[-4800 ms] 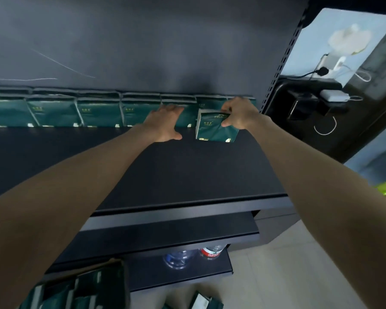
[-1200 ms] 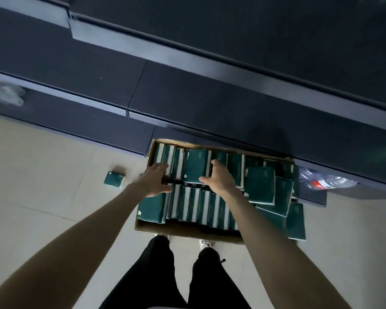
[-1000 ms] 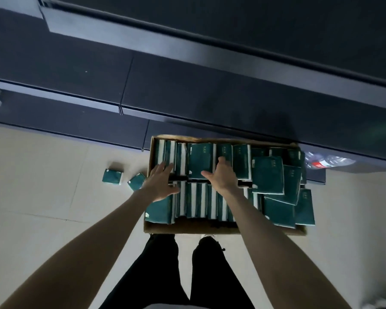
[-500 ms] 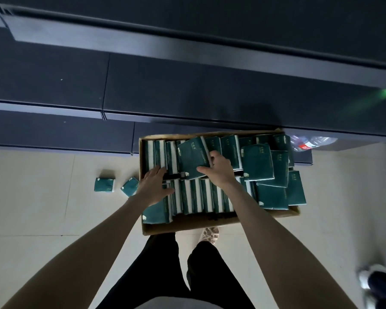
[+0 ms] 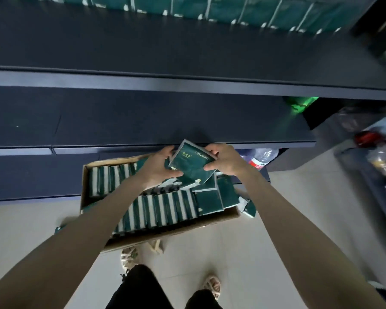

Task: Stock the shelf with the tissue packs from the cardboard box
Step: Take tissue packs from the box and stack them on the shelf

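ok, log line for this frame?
step: pick | left hand, right hand: grip green tissue pack over cardboard box | box: mostly full

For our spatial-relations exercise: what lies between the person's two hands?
In the head view, a dark green tissue pack, held tilted between the left hand and right hand above the cardboard box.

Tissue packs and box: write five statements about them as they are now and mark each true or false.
1. The left hand and the right hand hold one tissue pack above the cardboard box. True.
2. The cardboard box stands on a shelf. False: it sits on the floor.
3. The box is empty. False: rows of packs fill it.
4. A row of packs lines the back of the upper shelf. True.
5. A bottle lies right of the box. True.
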Available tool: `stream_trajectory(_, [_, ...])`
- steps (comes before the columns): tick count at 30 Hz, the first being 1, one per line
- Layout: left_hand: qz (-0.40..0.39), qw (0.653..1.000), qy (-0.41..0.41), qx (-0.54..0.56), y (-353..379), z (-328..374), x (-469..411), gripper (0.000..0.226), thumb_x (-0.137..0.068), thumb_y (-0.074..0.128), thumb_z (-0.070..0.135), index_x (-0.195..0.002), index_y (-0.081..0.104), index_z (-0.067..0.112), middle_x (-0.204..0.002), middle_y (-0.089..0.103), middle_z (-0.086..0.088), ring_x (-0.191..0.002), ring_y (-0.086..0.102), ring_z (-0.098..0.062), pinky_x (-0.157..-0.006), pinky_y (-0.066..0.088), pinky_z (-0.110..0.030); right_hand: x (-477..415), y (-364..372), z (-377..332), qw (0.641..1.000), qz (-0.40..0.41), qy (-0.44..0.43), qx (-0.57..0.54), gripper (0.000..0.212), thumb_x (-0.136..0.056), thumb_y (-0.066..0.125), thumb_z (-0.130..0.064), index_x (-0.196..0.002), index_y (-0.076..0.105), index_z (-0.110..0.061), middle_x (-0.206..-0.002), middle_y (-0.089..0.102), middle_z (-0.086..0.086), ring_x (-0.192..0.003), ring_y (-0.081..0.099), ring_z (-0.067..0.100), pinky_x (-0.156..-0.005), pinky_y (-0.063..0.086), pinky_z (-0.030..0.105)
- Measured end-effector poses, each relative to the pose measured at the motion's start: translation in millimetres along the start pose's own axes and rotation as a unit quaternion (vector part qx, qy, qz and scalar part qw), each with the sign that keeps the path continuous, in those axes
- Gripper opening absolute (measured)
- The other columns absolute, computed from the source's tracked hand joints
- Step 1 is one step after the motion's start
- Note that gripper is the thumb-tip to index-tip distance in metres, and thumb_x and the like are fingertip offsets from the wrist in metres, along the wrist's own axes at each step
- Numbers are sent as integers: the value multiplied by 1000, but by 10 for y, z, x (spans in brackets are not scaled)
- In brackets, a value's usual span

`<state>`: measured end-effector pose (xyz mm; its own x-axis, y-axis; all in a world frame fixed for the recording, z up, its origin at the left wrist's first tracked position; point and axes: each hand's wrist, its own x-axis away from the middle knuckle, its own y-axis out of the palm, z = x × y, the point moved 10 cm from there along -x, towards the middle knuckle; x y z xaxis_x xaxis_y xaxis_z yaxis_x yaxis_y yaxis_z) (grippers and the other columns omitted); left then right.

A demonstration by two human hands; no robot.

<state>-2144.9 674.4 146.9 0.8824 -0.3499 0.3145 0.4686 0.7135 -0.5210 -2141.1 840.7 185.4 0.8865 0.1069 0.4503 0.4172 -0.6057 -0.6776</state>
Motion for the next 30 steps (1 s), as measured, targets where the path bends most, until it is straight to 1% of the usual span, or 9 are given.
stream_trajectory(5, [-9, 999, 52, 4, 762, 1005, -11, 46, -74, 79, 13, -116, 59, 13, -104, 66, 4, -97, 61, -16, -79, 44, -15, 625, -825, 661, 999, 14, -29, 39, 44, -72, 77, -7, -114, 65, -13, -96, 66, 0, -83, 57, 13, -70, 36, 18])
stream_trajectory(7, [-8, 998, 60, 7, 1027, 1384, -39, 38, -71, 82, 14, -102, 61, 15, -95, 68, 2, -93, 65, -20, -82, 51, -25, 848, -1195, 898, 998, 24, -32, 54, 48, -72, 76, -6, -118, 63, -13, -100, 64, -2, -88, 56, 13, -73, 36, 17])
stream_trajectory(10, [5, 997, 72, 6, 1295, 1961, -104, 39, -59, 87, 25, -88, 61, 21, -92, 70, -3, -88, 67, -20, -88, 53, -42, 1111, -1720, 1173, 996, 37, -36, 67, 49, -73, 77, -9, -119, 61, -14, -103, 63, -2, -93, 58, 15, -71, 40, 18])
stream_trajectory(12, [14, 996, 83, 7, 1414, 2326, -206, 42, -50, 82, 36, -84, 61, 25, -91, 72, -3, -86, 68, -19, -86, 53, -42, 1198, -2074, 1303, 996, 57, -44, 56, 50, -72, 79, -14, -118, 60, -15, -106, 64, -2, -95, 59, 16, -72, 43, 16])
stream_trajectory(14, [21, 995, 99, 9, 1506, 2680, -349, 42, -48, 79, 39, -83, 60, 27, -91, 72, -1, -85, 69, -17, -86, 54, -40, 1228, -2434, 1401, 994, 85, -52, 49, 49, -70, 81, -16, -116, 61, -16, -108, 66, 2, -98, 61, 17, -83, 47, 24])
stream_trajectory(17, [30, 992, 124, 2, 1613, 3137, -624, 40, -58, 86, 31, -88, 60, 25, -92, 70, 2, -86, 68, -14, -86, 54, -37, 1198, -2925, 1537, 990, 118, -56, 61, 37, -72, 80, -15, -105, 65, -13, -102, 69, 5, -94, 62, 19, -85, 48, 29])
stream_trajectory(21, [17, 987, 160, -29, 1714, 3600, -1135, 49, -71, 82, 19, -113, 58, 17, -109, 65, 3, -101, 62, -14, -93, 48, -29, 1011, -3529, 1704, 985, 141, -54, 86, 30, -75, 78, -15, -102, 67, -9, -99, 68, 5, -95, 59, 20, -84, 47, 30])
stream_trajectory(26, [74, 971, 193, -117, 1485, 4127, -1860, 76, -75, 80, 24, -139, 43, 7, -136, 50, -10, -122, 50, -22, -102, 39, -30, 602, -4365, 1880, 973, 193, -54, 111, 28, -75, 78, -16, -101, 67, -12, -99, 68, 4, -96, 58, 18, -80, 42, 26])
stream_trajectory(30, [108, 954, 205, -189, 1274, 4554, -2537, 73, -80, 75, 24, -141, 39, 7, -139, 46, -13, -127, 45, -26, -107, 36, -37, 147, -5036, 2023, 966, 218, -35, 136, 33, -75, 79, -17, -105, 67, -12, -103, 67, 7, -101, 58, 22, -91, 46, 32])
